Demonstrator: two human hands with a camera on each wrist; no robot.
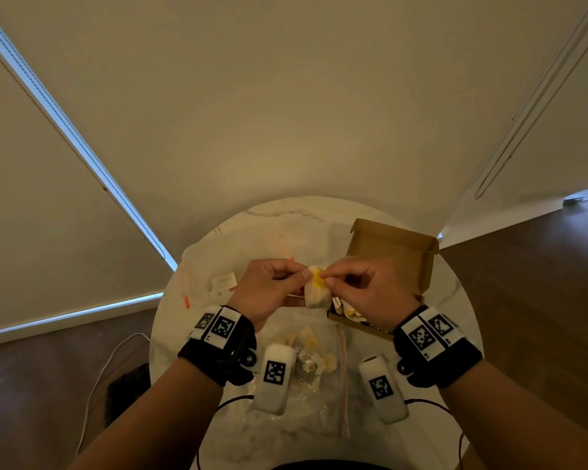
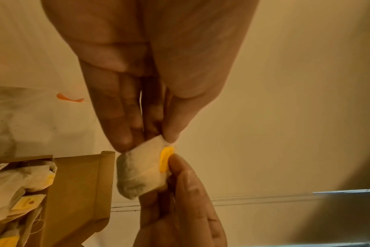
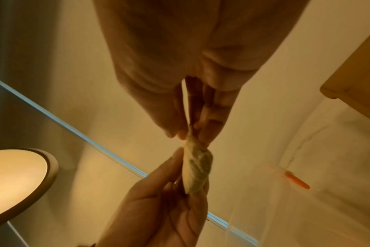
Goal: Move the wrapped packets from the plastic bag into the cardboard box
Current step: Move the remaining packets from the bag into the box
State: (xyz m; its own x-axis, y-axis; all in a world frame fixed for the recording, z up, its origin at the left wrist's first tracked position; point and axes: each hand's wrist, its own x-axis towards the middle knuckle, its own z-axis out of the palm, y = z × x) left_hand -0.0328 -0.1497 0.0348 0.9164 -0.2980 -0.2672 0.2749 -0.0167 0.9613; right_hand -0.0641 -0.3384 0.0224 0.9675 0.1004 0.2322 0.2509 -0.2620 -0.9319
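A small wrapped packet (image 1: 316, 295) with a yellow tag (image 1: 317, 279) hangs above the round marble table (image 1: 286, 225). Both hands pinch its top: my left hand (image 1: 302, 277) from the left, my right hand (image 1: 327, 278) at the yellow tag. In the left wrist view the left hand (image 2: 150, 140) pinches the packet (image 2: 137, 173) at a corner and the right thumb lies on the tag (image 2: 166, 158). The right wrist view shows the packet (image 3: 196, 170) edge-on. The open cardboard box (image 1: 398, 252) stands just right, with several packets (image 2: 21, 183) inside. The clear plastic bag (image 1: 319, 401) lies below my wrists with packets (image 1: 311, 351) in it.
A second clear bag (image 1: 211, 276) with orange tabs (image 1: 186, 302) lies at the table's back left. The box lid (image 1: 387, 239) stands up behind the box. Cables (image 1: 231, 400) run from my wrists over the table's near edge. Wood floor (image 1: 540, 300) surrounds the table.
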